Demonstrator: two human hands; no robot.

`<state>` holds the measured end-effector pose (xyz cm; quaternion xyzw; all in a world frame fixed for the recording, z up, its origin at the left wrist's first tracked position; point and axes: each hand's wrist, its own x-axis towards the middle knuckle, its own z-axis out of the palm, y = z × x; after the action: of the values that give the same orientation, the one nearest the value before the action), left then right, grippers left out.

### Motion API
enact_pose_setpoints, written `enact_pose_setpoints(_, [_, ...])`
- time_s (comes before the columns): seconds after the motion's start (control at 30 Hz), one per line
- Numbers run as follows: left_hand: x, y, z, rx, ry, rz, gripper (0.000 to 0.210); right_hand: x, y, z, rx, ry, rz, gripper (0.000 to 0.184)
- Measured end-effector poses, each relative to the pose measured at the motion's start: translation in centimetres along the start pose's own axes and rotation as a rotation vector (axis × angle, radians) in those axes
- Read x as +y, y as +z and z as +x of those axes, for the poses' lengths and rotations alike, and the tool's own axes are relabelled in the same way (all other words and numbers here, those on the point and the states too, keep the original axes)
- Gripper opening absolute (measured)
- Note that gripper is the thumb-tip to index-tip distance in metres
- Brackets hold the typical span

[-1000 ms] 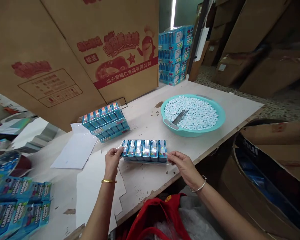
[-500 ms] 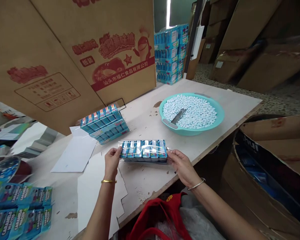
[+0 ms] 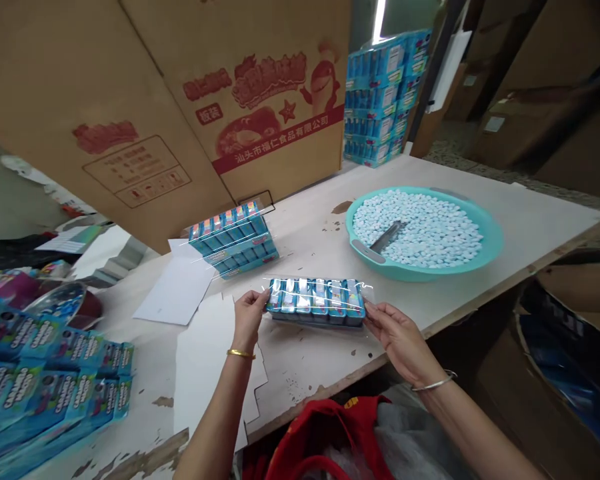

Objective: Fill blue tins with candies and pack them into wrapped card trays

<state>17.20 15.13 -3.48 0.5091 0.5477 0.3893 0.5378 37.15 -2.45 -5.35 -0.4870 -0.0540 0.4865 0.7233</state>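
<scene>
Clear film covers a pack of small blue candy boxes (image 3: 317, 300), held low over the table between my two hands. My left hand (image 3: 250, 312) pinches the film at the pack's left end. At the right end, the fingers of my right hand (image 3: 393, 333) are closed on the film's corner. Behind it and to the left stands another film-wrapped pack of blue boxes (image 3: 235, 243). A turquoise basin (image 3: 425, 270) of pale candies, with a metal scoop (image 3: 387, 237) in them, sits beyond my right hand.
Large cardboard cartons (image 3: 280, 153) stand along the table's back edge. Stacked blue packs (image 3: 375, 100) rise at the far corner. Blue candy bags (image 3: 55, 387) lie at left, near white card sheets (image 3: 200, 367). An open carton (image 3: 520, 380) is below the table's right edge.
The view has swung left, so everything appears further right. Both hands keep their hold on the film at the pack's ends.
</scene>
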Motion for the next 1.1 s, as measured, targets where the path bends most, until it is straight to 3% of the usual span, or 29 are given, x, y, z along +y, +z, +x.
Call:
enact_pose_setpoints(0.17, [0.8,-0.6,-0.8,0.059,0.039,-0.034,0.044,-0.7,0.7,-0.5,-0.007,0.021,-0.009,0.033])
enact_pose_setpoints(0.3, [4.4,-2.6,-0.8,0.114,0.150,-0.070,0.041,-3.8,4.0,-0.7,-0.119,-0.032,-0.065,0.033])
enact_pose_setpoints(0.4, [9.0,-4.8,0.5,0.187,0.283,-0.073,0.040,-7.2,8.7,0.6,-0.239,-0.117,-0.105,0.033])
enact_pose_setpoints(0.5, [14.1,-7.0,3.3,0.263,0.385,-0.101,0.039,-10.2,14.7,3.8,-0.388,-0.218,-0.130,0.032])
enact_pose_setpoints(0.67, [19.8,-9.8,9.1,0.396,0.412,-0.110,0.039,-12.4,24.5,10.4,-0.512,-0.199,-0.161,0.027])
enact_pose_setpoints(0.73, [20.4,-10.6,11.0,0.440,0.378,-0.087,0.037,-11.9,27.1,12.3,-0.500,-0.165,-0.181,0.027])
enact_pose_setpoints(0.83, [19.8,-11.4,13.2,0.453,0.323,-0.054,0.036,-10.5,29.3,14.4,-0.486,-0.128,-0.207,0.029])
enact_pose_setpoints(0.97, [18.0,-11.9,15.1,0.429,0.301,-0.012,0.035,-9.3,30.3,16.6,-0.475,-0.101,-0.233,0.028])
enact_pose_setpoints(1.1, [17.4,-11.7,15.3,0.429,0.279,0.059,0.035,-9.7,30.3,18.0,-0.476,-0.095,-0.344,0.021])
